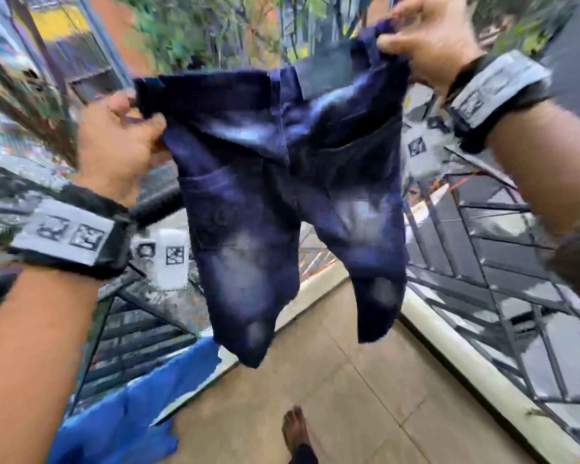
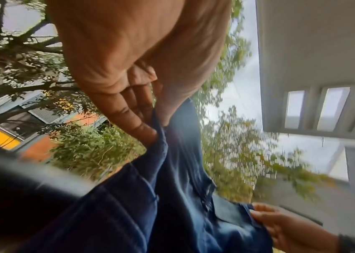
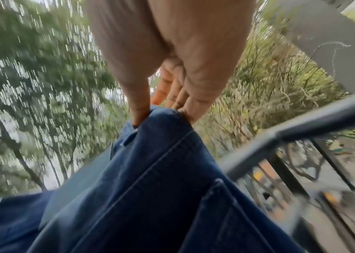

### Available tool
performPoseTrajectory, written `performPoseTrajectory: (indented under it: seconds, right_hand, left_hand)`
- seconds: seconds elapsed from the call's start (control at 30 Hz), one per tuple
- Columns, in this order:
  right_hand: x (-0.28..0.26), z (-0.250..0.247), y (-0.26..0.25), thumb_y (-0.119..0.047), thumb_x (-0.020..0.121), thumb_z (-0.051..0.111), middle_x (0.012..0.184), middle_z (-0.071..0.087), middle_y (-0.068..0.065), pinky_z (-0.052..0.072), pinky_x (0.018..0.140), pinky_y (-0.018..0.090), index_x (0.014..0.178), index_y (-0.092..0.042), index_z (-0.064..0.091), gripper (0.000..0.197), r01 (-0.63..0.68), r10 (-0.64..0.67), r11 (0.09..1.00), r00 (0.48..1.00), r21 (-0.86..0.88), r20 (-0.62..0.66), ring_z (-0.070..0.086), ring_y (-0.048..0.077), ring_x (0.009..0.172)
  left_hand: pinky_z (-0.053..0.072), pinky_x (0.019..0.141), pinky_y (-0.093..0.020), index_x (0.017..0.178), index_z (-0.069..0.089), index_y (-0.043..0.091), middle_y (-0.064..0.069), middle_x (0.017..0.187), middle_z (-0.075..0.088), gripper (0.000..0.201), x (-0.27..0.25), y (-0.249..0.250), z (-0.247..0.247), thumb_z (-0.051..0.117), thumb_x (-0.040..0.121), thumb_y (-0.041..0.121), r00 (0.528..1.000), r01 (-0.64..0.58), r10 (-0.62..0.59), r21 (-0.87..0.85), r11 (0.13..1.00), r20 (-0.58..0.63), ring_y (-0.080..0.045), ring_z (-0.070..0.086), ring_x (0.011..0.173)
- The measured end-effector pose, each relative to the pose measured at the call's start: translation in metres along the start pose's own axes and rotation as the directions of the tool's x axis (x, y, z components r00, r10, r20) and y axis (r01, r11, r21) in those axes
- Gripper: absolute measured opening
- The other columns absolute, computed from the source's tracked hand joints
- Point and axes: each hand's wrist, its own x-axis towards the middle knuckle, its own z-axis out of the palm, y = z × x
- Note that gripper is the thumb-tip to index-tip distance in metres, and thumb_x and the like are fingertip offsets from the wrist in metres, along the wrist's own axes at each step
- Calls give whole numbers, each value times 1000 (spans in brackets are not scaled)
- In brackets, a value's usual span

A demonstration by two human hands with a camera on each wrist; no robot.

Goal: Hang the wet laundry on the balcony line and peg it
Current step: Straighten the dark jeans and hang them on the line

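We hold the shorts (image 1: 282,182), a dark blue denim pair with faded patches, up in the air in front of us by the waistband, stretched between both hands, the two legs hanging free above the balcony floor (image 1: 349,396). Our left hand (image 1: 118,149) pinches the left end of the waistband, the thumb on our side and the fingers (image 2: 137,123) curled behind the cloth. Our right hand (image 1: 429,38) sits higher and clamps the other end, so the waistband slopes up to the right; from the right wrist the thumb and fingers (image 3: 193,101) are pressed on either side of a fold of denim. The pictures are blurred. A dark metal railing (image 1: 482,249) runs along both sides of the floor, and the shorts hang between its two runs, touching neither as far as we can tell. A bright blue cloth (image 1: 131,413) lies draped low at the left railing. Our bare foot (image 1: 295,430) stands on the tiles below the shorts. Trees (image 1: 188,31) and buildings lie beyond the railing.
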Motion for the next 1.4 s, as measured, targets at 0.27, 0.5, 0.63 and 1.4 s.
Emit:
performPoseTrajectory:
  seconds: [0.27,0.5,0.63,1.4]
  right_hand:
    - [-36,61,149,-28,59,82,81,64,7,54,75,39,78,-28,51,35,-257,288,894,957,-367,31,60,18,74]
    - [-99,75,240,-17,70,83,87,70,5,53,79,33,88,-18,66,25,-175,412,777,867,-605,279,65,23,82]
    - [-122,78,270,-17,79,77,93,71,0,46,80,24,99,-18,72,21,-27,451,753,748,-657,487,66,18,91]
    - [-341,162,244,-28,85,74,102,58,-6,47,78,23,118,-22,51,41,-598,652,752,612,-277,448,62,11,86]
  left_hand:
    - [55,90,-26,110,75,24,21,96,74,31,-42,-99,35,65,86,7,971,-48,-56,421,906,232,2,67,90]
    - [50,89,-28,113,76,21,-6,106,76,39,-107,-181,50,66,83,-2,878,85,-390,711,698,278,-22,70,104]
    - [49,92,-30,127,66,24,-4,113,74,40,-128,-197,56,63,90,10,765,61,-567,842,536,305,-24,66,110]
    - [53,94,-49,139,47,16,-7,126,61,50,-286,-278,19,66,93,22,514,822,-837,387,418,-188,-27,63,108]
